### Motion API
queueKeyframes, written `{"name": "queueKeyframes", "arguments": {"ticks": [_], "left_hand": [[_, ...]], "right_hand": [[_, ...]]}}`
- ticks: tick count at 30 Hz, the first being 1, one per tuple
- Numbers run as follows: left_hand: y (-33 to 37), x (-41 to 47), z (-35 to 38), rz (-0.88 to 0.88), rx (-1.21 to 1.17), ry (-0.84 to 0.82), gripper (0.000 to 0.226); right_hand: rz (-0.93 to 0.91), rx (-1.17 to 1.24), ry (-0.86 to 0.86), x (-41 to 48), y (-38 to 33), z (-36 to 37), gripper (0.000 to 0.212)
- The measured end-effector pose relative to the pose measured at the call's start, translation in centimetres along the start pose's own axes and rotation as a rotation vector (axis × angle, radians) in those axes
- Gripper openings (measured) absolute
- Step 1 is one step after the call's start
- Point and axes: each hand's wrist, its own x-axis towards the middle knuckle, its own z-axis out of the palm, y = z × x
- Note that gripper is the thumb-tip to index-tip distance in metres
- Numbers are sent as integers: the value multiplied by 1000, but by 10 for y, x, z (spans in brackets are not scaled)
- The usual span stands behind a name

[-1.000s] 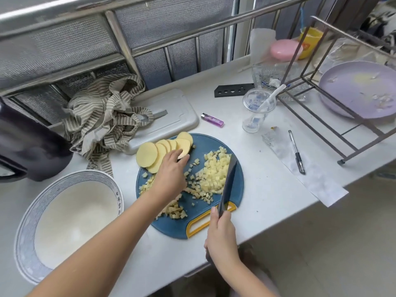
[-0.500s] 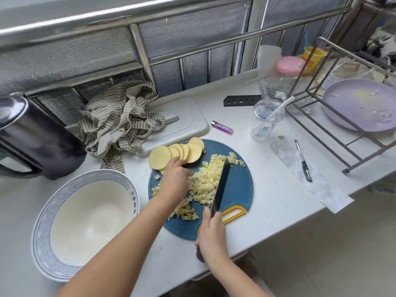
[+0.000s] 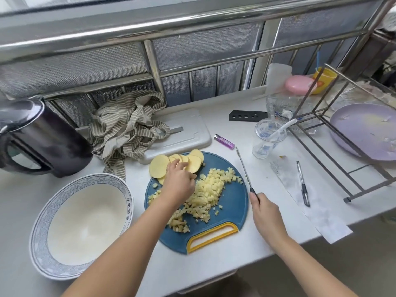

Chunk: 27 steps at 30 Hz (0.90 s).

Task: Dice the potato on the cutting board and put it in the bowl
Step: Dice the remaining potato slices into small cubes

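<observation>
A round blue cutting board (image 3: 233,198) with a yellow handle lies in the middle of the white counter. A heap of diced potato (image 3: 205,194) covers its centre. Round potato slices (image 3: 158,166) are fanned along its far left edge. My left hand (image 3: 179,183) rests on those slices, fingers curled over them. My right hand (image 3: 264,213) grips the handle of a knife (image 3: 243,166), whose blade is lifted edge-on just off the board's right rim. A large white bowl (image 3: 42,219) with a blue patterned rim stands to the left of the board.
A black kettle (image 3: 42,138) stands far left. A striped cloth (image 3: 126,127) lies over a white board (image 3: 188,129) behind. A purple lighter (image 3: 224,141), plastic cup (image 3: 266,138), pen (image 3: 302,183), paper strip (image 3: 310,200) and a metal rack (image 3: 351,129) with a purple plate (image 3: 364,131) sit right.
The knife has swung from lying across the diced heap to a raised position off the board's right rim. My left hand has shifted onto the slices. The camera has tilted.
</observation>
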Motion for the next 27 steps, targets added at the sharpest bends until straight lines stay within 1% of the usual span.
{"name": "queueKeyframes", "arguments": {"ticks": [5,8,11,16,19,21,24,26,27], "left_hand": [[-7,7,7,-58,-4,15,22],[-12,10,8,-96,-27,47,24],[-15,15,9,-89,-21,58,24],[-18,19,5,-88,-20,65,39],[-19,30,-1,-67,-24,13,46],[-16,43,-7,-32,-25,-54,55],[-10,66,-13,31,40,-150,67],[-6,82,-15,48,82,-211,69],[-5,90,-16,54,97,-231,67]], "right_hand": [[-20,-66,-94,7,12,-2,35],[-47,-92,-125,3,14,-1,34],[-58,-118,-132,2,14,-1,35],[-78,-212,-164,-2,11,1,35],[-86,-219,-201,-5,12,4,32],[-123,-272,-254,-9,12,6,29],[-144,-289,-287,-13,9,9,28],[-157,-280,-301,-16,5,10,27],[-165,-283,-321,-18,3,10,27]]}}
